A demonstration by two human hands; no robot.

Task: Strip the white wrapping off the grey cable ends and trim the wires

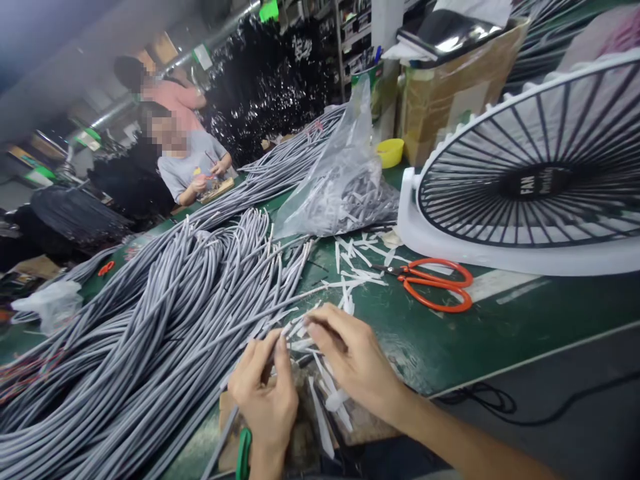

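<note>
My left hand (pixel 265 387) is closed, thumb and forefinger pinched around the end of a grey cable (pixel 220 443) that runs up to it from the lower left. My right hand (pixel 357 360) is beside it, fingertips pinched together close to the left thumb. What lies between the right fingertips is too small to make out. White strips (pixel 323 417) are scattered under and between both hands, over a brown worn block (pixel 373 430). A green band (pixel 243 453) shows at my left wrist.
Bundles of grey cables (pixel 150 320) cover the left of the green table (pixel 425 347). Orange-handled scissors (pixel 435 285) lie to the right, near a white fan (pixel 525 180). Behind are a clear bag of pieces (pixel 345 193), a yellow container (pixel 390 153) and a cardboard box (pixel 450 100). Two people work beyond.
</note>
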